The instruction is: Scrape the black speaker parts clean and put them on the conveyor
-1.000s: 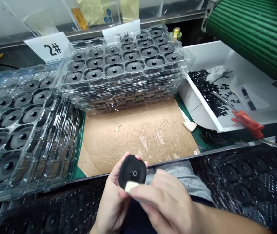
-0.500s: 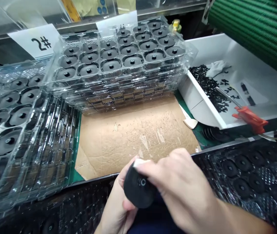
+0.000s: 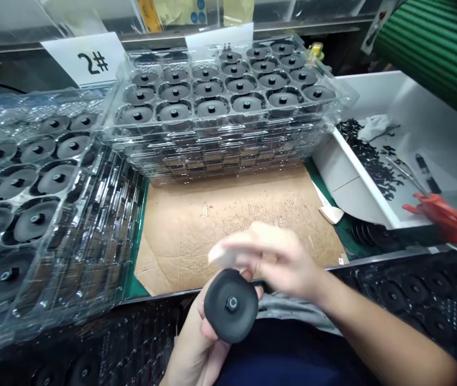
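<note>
A black rounded disc point(image 3: 228, 321) with a short hub in its middle faces up, tilted, near the bottom centre. My left hand point(image 3: 200, 332) grips its edge from below and the left. Just above it, my right hand point(image 3: 279, 260) is smeared by motion, with its fingers bent around a small pale piece point(image 3: 222, 256), whose kind is too blurred to make out. Between that piece and the disc there seems to be a small gap.
Clear plastic trays point(image 3: 228, 126) of similar discs are stacked behind the cardboard sheet point(image 3: 212, 214), with more trays point(image 3: 63, 214) at left. A white bin point(image 3: 373, 177) of small black parts stands right, near an orange-handled tool point(image 3: 440, 212). A green ribbed cylinder point(image 3: 433, 51) hangs above.
My right hand has lifted off the disc, up and away, with the pale piece. The disc now shows its full face in my left hand. The view has shifted slightly.
</note>
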### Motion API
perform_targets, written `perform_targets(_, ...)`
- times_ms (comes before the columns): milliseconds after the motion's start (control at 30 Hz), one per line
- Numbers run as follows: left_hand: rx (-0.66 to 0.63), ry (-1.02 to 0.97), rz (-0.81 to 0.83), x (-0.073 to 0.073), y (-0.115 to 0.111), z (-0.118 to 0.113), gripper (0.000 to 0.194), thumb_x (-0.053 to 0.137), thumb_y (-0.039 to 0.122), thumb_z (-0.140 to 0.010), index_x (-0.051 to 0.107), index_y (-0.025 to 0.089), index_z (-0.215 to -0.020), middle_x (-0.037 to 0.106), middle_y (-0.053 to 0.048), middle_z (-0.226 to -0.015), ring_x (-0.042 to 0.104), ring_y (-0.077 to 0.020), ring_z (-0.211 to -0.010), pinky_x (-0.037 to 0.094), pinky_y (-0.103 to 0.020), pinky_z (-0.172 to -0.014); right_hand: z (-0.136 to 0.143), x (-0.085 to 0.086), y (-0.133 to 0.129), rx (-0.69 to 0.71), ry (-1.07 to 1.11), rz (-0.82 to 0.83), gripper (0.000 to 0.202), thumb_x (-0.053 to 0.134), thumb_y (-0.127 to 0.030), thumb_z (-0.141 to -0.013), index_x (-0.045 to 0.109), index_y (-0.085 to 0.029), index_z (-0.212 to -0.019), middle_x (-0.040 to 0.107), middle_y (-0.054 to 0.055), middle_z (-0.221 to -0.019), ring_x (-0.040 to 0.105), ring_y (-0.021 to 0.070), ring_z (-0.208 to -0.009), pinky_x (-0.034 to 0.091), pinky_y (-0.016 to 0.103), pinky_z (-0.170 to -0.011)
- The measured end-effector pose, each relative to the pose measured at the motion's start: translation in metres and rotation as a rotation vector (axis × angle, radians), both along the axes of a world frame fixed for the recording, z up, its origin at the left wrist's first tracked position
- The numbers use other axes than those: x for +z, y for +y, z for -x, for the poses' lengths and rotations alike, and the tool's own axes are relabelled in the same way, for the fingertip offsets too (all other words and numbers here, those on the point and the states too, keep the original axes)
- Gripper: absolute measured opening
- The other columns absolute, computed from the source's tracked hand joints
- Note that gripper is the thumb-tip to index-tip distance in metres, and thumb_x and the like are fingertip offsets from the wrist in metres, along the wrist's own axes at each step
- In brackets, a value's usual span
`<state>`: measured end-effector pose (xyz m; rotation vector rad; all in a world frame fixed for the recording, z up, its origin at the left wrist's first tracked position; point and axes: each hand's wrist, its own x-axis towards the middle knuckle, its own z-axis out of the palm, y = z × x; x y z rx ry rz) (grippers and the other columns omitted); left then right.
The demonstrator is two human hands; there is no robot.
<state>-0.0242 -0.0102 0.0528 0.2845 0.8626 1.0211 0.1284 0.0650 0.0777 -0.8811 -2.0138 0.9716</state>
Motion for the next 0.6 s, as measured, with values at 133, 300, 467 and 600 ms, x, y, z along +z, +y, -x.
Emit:
perform_targets(133,-0.044,-0.266,0.01,0.001,0.002,0.02,0.056,0.073,0.041,-0.063,0.058,0.031,-0.115,0.059,-0.003,-0.121,0.056,-0.026,-0.108,0.046,-0.03,-0.092,-0.012,-0.063,-0.007,-0.273,-0.15,0.164,0.029,0.041,-0.023,-0.091,0.055,-0.022,-0.116,0.062,0.006,-0.104,0.057,0.0203,-0.095,0.047,0.035,-0.08)
perform_targets(300,-0.019,-0.316,0.092,-0.01,0.005,0.029,0.058,0.075,0.042,-0.059,0.057,0.036,-0.114,0.058,-0.001,-0.123,0.055,-0.0254,-0.11,0.046,-0.03,-0.094,-0.012,-0.081,-0.029,-0.22,-0.254,0.236,0.026,0.045,-0.02,-0.089,0.061,-0.024,-0.11,0.066,0.004,-0.086,0.06,0.0169,-0.078,0.049,0.033,-0.07)
perform_targets(467,0.101,-0.223,0.122,-0.009,0.007,0.025,0.053,0.078,0.037,-0.059,0.061,0.035,-0.109,0.065,-0.001,-0.11,0.05,-0.0268,-0.115,0.038,-0.039,-0.102,0.017,-0.004,-0.02,-0.262,-0.107,0.094,0.03,0.045,-0.017,-0.089,0.053,-0.022,-0.118,0.064,0.004,-0.1,0.057,0.0159,-0.085,0.045,0.031,-0.076)
perform_targets(600,0.099,-0.182,0.091,-0.008,0.011,0.031,0.05,0.079,0.027,-0.061,0.062,0.033,-0.108,0.065,0.0,-0.11,0.057,-0.0229,-0.106,0.041,-0.033,-0.1,0.04,0.023,-0.03,-0.04,-0.023,-0.114,0.027,0.043,-0.011,-0.086,0.055,-0.012,-0.11,0.066,0.007,-0.082,0.057,0.0162,-0.074,0.045,0.032,-0.069)
